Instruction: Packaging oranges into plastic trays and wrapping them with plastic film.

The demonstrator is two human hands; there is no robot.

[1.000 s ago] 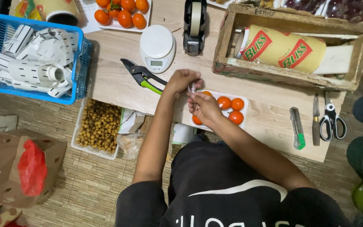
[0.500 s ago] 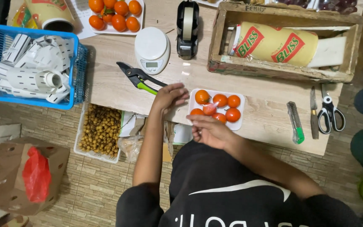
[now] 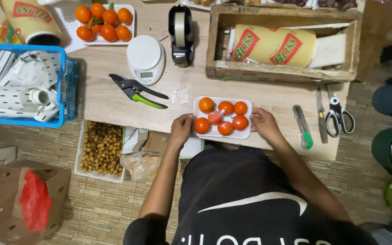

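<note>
Landmark: shallow white rectangular foam tray (image 3: pixel 246 134) of seven orange-red tomatoes (image 3: pixel 225 128), sitting on the pale wood-grain counter (image 3: pixel 110 102) at its near edge, right in front of the person. Left hand (image 3: pixel 181 130) clasps the tray's left short side, fingers curled on the rim, grip grasping the tray. Right hand (image 3: pixel 263 125) clasps the tray's right short side the same way, grip also on the tray. One tomato near the tray's middle looks paler, pinkish.

Right of the tray: green-tipped utility knife (image 3: pixel 303 127), then a slim knife (image 3: pixel 320 116) and black-handled scissors (image 3: pixel 340 115) side by side. Left of the tray: black pruning shears with a lime-green handle (image 3: pixel 138 91). Beyond the shears: round white digital kitchen scale (image 3: pixel 145 59). Beyond the tray: black desktop tape dispenser (image 3: pixel 180 35) and a worn wooden crate (image 3: pixel 283 74) holding a yellow roll with red labels (image 3: pixel 273 46). Far left of the tray: blue plastic basket (image 3: pixel 67 89) filled with white perforated rolls (image 3: pixel 21 88). Far beyond, left: second white tray of orange tomatoes (image 3: pixel 105 22).
</note>
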